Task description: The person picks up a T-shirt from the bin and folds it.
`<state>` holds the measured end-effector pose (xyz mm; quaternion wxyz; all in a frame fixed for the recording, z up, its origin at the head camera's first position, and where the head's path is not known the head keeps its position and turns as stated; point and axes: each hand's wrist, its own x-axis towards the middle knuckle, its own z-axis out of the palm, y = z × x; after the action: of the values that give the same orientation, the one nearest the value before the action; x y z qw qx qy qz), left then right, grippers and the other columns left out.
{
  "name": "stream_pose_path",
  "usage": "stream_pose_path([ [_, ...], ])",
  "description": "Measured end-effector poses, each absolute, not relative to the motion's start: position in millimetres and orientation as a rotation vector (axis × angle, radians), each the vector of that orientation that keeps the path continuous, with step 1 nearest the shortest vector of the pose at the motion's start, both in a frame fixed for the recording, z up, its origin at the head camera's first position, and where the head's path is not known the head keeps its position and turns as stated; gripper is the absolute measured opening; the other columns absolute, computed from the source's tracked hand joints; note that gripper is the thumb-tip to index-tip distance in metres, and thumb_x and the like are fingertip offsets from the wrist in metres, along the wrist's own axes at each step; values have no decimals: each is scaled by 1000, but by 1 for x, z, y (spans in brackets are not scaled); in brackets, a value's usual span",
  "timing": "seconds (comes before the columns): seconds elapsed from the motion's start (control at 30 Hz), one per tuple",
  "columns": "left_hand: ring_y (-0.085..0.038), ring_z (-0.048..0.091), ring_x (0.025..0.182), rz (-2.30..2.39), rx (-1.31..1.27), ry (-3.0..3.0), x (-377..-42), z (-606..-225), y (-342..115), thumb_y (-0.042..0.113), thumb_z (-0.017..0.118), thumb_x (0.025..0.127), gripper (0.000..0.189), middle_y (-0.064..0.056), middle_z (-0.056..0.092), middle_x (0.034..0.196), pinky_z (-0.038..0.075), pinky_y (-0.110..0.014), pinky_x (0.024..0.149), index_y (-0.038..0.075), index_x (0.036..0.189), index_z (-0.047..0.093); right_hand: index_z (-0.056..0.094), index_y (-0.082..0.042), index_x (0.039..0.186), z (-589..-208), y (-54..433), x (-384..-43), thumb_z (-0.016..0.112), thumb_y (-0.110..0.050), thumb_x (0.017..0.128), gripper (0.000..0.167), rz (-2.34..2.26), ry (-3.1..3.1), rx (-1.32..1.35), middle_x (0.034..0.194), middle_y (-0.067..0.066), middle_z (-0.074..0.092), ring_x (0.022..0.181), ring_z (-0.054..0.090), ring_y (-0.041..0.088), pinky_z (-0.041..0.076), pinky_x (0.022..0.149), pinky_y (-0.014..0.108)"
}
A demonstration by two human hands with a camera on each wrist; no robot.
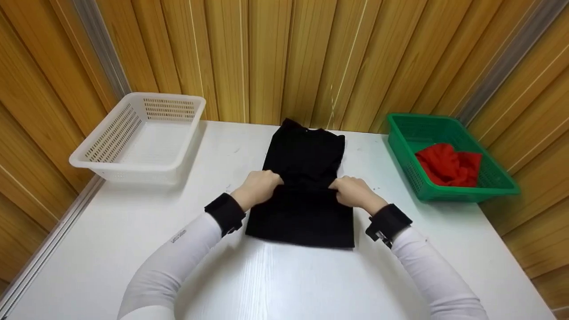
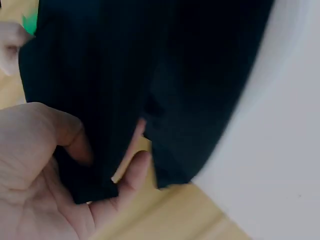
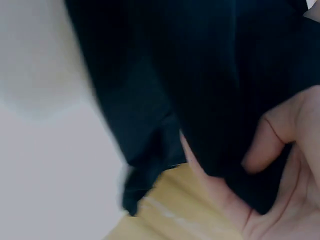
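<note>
A black T-shirt point(image 1: 306, 155), its sides tucked into a long narrow shape, lies on the white table with its neckline toward the wall. My left hand point(image 1: 262, 189) pinches its left edge about halfway along. At the same height on the other edge, my right hand point(image 1: 353, 191) pinches the cloth. Between the hands the fabric bunches into a crosswise ridge. In the left wrist view, the thumb and fingers of the left hand point(image 2: 45, 160) hold a layer of black cloth. Similarly, the right hand point(image 3: 285, 150) grips a cloth edge between thumb and fingers in the right wrist view.
A white plastic basket point(image 1: 133, 167) stands at the back left of the table point(image 1: 266, 284). At the back right is a green basket point(image 1: 462, 193) with red cloth point(image 1: 449, 164) inside. A wood-patterned wall point(image 1: 266, 62) rises behind the table.
</note>
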<state>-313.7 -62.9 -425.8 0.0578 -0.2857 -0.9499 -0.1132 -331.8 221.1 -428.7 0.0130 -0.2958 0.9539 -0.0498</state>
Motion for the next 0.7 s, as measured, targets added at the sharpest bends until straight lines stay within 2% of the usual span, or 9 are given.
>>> stream_pose_path([
  [0.07,-40,74,102,-423,-797,-2933,-330,-431,-65,-9,56,93,33,-20,76,113,61,-55,82,5,113,78,79,-9,99,-435,223,-347,54,6,80,35,-233,2980,-846,95,19,77,83,71,38,55,63,53],
  [0.17,-39,69,117,-542,-697,-3003,-349,-439,-69,-10,52,94,39,-20,72,128,58,-51,97,2,126,71,76,0,112,-446,227,-365,51,6,82,40,-373,2984,-765,110,24,76,95,71,42,58,78,56],
  [0.3,-37,65,126,-678,-587,-3049,-365,-454,-75,-10,49,94,44,-20,68,135,54,-47,105,1,133,66,67,9,125,-461,233,-380,52,5,86,41,-523,2961,-679,125,30,70,100,67,41,55,93,54],
  [0.43,-36,65,126,-734,-503,-3021,-372,-465,-80,-9,50,95,41,-20,69,134,53,-46,107,2,130,67,65,9,126,-469,237,-385,57,3,89,39,-610,2947,-608,127,30,68,97,63,39,53,94,52],
  [0.5,-36,66,123,-712,-468,-2989,-374,-468,-81,-7,53,96,37,-20,70,131,54,-47,106,2,128,68,65,9,126,-470,237,-386,58,2,89,37,-638,2958,-597,127,30,68,104,65,41,53,98,53],
  [0.6,-38,69,116,-629,-435,-2932,-374,-471,-84,-3,60,96,31,-21,71,124,57,-48,99,2,125,69,65,9,125,-472,238,-387,60,3,90,36,-636,2995,-589,125,30,68,114,65,45,51,102,56],
  [0.7,-40,69,106,-530,-438,-2861,-373,-476,-87,1,65,95,28,-21,70,118,60,-50,88,3,123,68,63,7,131,-474,239,-383,61,0,93,39,-566,3058,-554,128,29,66,118,64,46,53,100,57],
])
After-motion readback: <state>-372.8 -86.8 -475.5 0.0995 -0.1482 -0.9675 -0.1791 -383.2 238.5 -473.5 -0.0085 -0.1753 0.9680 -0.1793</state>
